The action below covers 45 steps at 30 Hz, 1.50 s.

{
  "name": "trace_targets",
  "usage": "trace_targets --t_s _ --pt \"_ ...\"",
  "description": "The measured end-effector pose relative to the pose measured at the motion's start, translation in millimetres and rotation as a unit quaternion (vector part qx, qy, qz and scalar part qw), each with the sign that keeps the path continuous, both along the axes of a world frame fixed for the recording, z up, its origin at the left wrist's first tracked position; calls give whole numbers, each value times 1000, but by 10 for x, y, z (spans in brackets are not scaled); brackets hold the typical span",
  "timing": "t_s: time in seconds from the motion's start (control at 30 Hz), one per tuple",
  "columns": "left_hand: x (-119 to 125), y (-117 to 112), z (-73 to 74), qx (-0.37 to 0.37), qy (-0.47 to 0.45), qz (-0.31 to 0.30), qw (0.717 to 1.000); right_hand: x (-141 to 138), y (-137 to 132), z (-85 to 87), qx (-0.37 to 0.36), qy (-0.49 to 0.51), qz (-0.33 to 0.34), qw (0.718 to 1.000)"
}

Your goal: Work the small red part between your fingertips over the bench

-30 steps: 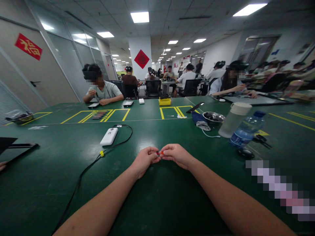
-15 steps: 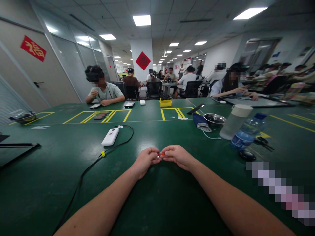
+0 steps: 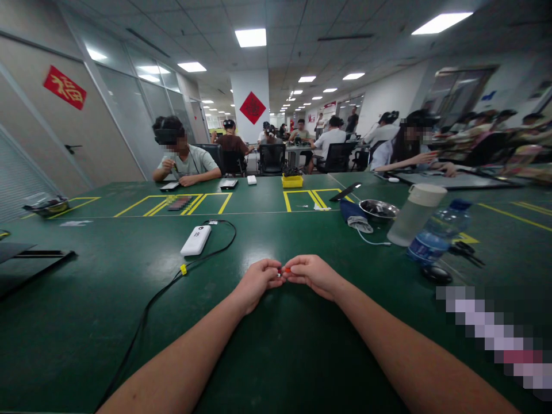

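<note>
My left hand and my right hand meet fingertip to fingertip just above the green table. Both are curled into a pinch on a tiny red and dark piece held between them. Most of the piece is hidden by my fingers, so I cannot make out its shape. Both forearms stretch out from the bottom edge of the view.
A white power bank with a black cable lies ahead to the left. To the right stand a frosted jug, a water bottle and a metal bowl. Several people sit at the far side and at tables behind.
My hands stay pinched together on the small piece with almost no movement. The view has drifted slightly left.
</note>
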State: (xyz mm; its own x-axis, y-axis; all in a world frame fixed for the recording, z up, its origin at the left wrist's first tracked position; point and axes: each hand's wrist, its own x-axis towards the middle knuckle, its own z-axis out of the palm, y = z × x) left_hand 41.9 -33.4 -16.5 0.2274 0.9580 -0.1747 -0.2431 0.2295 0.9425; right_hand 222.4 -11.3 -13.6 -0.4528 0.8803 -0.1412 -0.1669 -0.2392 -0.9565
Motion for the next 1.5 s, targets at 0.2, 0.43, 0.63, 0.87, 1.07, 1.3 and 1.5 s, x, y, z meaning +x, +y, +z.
trace_targets --t_s 0.2,0.43,0.63,0.87,1.07,1.3,1.5 --pt "-2 -18 43 26 -26 2 999 -9 -4 26 6 28 -19 999" --pt "6 -2 2 18 2 1 1000 3 10 0 3 8 -10 1000" --pt "-10 3 -5 25 17 -5 1000 2 13 -22 7 8 -10 1000" --pt "-36 3 4 16 -15 0 1000 10 8 10 15 18 -25 999" --pt "-41 18 34 0 -35 7 999 5 10 12 8 30 -25 999" --pt "-56 31 -16 12 -14 -15 1000 2 15 3 -14 33 1 999" --pt "-64 40 -33 21 29 -12 999 14 21 -1 -10 35 -1 999"
